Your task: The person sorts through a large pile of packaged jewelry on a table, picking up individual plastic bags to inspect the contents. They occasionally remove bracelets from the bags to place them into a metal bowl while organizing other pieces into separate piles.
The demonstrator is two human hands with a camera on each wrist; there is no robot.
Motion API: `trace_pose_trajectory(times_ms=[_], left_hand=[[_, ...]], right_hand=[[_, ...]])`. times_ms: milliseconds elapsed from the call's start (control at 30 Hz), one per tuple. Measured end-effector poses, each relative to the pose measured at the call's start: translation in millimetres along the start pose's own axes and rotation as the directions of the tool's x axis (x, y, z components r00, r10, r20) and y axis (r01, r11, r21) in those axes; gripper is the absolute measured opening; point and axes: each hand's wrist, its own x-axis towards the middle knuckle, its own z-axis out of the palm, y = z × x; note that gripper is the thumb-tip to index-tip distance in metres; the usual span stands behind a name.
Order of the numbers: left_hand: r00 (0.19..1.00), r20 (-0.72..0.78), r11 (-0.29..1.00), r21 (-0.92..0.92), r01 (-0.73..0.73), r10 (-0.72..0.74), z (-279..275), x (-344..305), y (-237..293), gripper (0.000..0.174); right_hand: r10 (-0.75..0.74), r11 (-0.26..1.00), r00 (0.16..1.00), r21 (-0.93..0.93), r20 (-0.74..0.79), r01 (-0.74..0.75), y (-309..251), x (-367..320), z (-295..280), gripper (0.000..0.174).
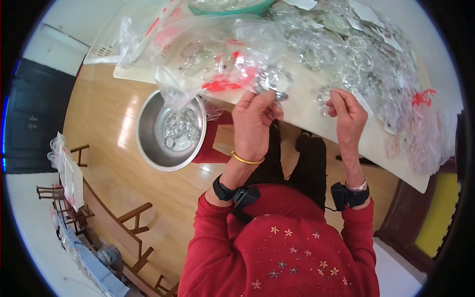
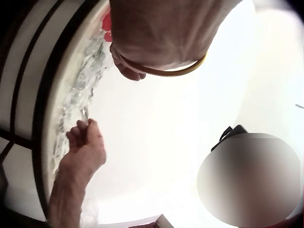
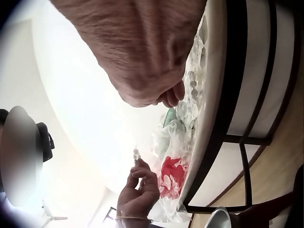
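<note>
In the head view my left hand (image 1: 255, 119) pinches a shiny, clear bundle (image 1: 273, 81) of glassy-looking pieces between thumb and fingertips, above the table's near edge. The right wrist view also shows this left hand (image 3: 137, 192), with a small glinting bit upright at its fingertips. My right hand (image 1: 350, 116) has its thumb and curled fingers together on a small clear shiny piece (image 1: 324, 92), beside the large heap (image 1: 354, 59) of clear plastic-wrapped pieces. Seen in the left wrist view, the right hand (image 2: 85, 147) has its fingertips right at a thin glinting strip.
A clear plastic bag with red print (image 1: 198, 64) lies on the pale table (image 1: 307, 111) at left, a green basin (image 1: 232, 9) behind it. Below the table's left edge, a steel basin (image 1: 143, 128) holds similar clear pieces. More red-marked bags (image 1: 423, 123) lie at right.
</note>
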Motion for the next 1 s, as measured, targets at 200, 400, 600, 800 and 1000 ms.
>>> trace_pose_trajectory(times_ms=[200,400,600,800,1000], left_hand=[[0.99,-0.108,0.987,-0.125,-0.106,0.092,8.4,22.9,31.5,0.016],[0.988,0.1,0.982,0.154,0.105,-0.121,-0.6,7.5,-25.0,0.021],[0.959,0.257,0.739,0.622,-0.259,0.119,-1.9,7.0,-45.9,0.019],[0.951,0.262,0.754,0.589,-0.291,0.163,-4.0,6.6,-52.1,0.017],[0.954,0.28,0.752,0.605,-0.262,0.107,-6.4,9.8,-49.7,0.018]], right_hand=[[-0.414,0.77,0.907,-0.502,0.079,0.394,2.2,-3.6,-10.7,0.017],[-0.498,0.437,0.802,-0.703,0.33,0.561,-2.2,-9.6,-3.7,0.029],[-0.434,0.476,0.825,-0.686,0.361,0.55,12.2,-10.9,-12.0,0.028],[-0.569,0.482,0.765,-0.632,0.301,0.607,25.0,-2.8,-22.5,0.021],[-0.37,0.798,0.929,-0.518,-0.018,0.308,7.4,-0.8,-34.5,0.012]])
